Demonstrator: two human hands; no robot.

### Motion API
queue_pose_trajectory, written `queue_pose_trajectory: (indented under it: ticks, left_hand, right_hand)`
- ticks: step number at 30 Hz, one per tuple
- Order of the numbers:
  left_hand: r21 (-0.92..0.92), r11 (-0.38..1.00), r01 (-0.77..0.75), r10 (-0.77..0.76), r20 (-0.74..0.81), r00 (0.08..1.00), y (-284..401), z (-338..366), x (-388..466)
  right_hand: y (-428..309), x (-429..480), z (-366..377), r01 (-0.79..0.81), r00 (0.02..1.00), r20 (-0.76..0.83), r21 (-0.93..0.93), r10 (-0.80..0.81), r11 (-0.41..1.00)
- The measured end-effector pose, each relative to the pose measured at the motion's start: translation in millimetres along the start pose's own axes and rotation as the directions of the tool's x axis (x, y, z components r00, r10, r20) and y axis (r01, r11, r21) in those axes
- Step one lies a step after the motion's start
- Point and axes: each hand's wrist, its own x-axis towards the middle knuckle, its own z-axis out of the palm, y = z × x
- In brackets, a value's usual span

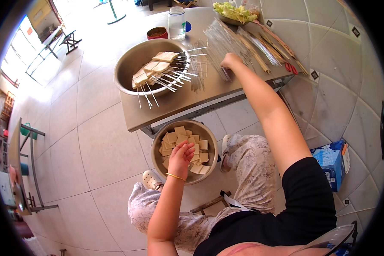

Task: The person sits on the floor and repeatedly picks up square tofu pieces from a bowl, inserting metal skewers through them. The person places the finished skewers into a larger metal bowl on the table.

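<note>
My left hand [181, 158], with a gold-coloured bangle at the wrist, is over a metal bowl [213, 160] of pale square tofu-like slices [204, 157]; its fingers are curled, and whether they hold a slice is unclear. My right hand [232, 61] reaches onto the metal table [166, 110], its fingers at the near part of a pile of thin metal skewers [216, 40]; its grip is hidden. Left of it, more skewers [196, 75] lie beside a large metal basin [121, 64]. Skewered pale slices [161, 66] rest in the basin, their skewer ends over its rim.
Behind the basin stand a red tin [157, 33] and a clear plastic jar [177, 24]. Leafy greens [233, 12] fill a bowl at the back. Bamboo sticks [254, 52] and red-handled scissors [290, 68] lie at the right. A blue box [331, 164] stands by the tiled wall.
</note>
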Motion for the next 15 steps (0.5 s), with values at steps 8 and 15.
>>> queue_pose_trajectory:
  ticks: [8,15]
  left_hand:
    - [0.007,1.0,-0.006,0.006,-0.003,1.0,0,3,-2]
    - [0.009,1.0,-0.013,0.012,0.018,1.0,-3,2,1]
  right_hand:
    - [26,0,2,-0.006,0.98,0.195,0.272,-0.049,0.962]
    - [62,-10,4,-0.043,0.961,0.243,0.609,-0.135,0.792]
